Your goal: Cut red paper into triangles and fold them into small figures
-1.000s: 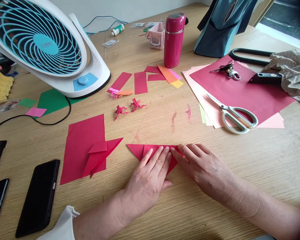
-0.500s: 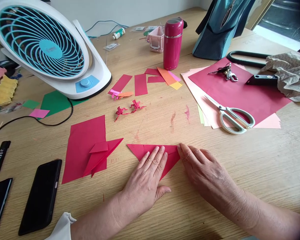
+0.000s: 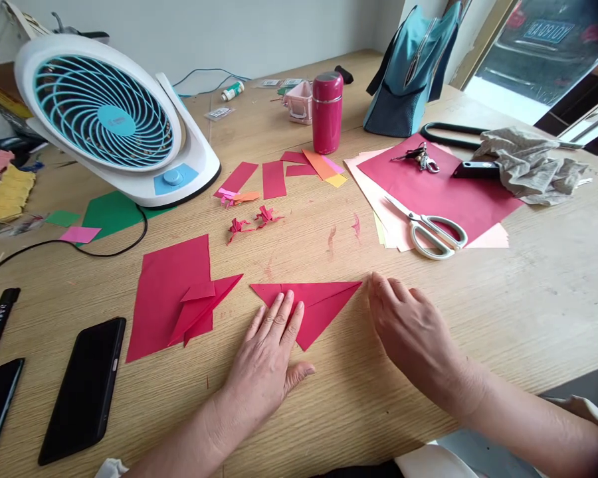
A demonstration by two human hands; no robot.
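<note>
A red sheet of paper folded into a triangle (image 3: 323, 309) lies on the wooden table, its long edge away from me and one point towards me. My left hand (image 3: 264, 362) rests flat on the left part of it, fingers stretched out and thumb apart. Just beyond the triangle's right tip is my right hand (image 3: 413, 332), fingers curled together, with nothing visible in it and its fingertips near the tabletop. To the left, another folded red paper piece (image 3: 199, 312) lies partly over a flat red sheet (image 3: 169, 279).
Two small folded red figures (image 3: 252, 222) sit behind the triangle, with red paper strips (image 3: 274, 179) farther back. White-handled scissors (image 3: 436, 236) lie on stacked paper (image 3: 443, 192) at the right. A fan (image 3: 117, 123), pink flask (image 3: 327, 113) and black phone (image 3: 82, 392) stand or lie around.
My right hand has slid off the paper's right tip to the right. My left hand has shifted left on the triangle and stays flat. The camera view has tilted up somewhat.
</note>
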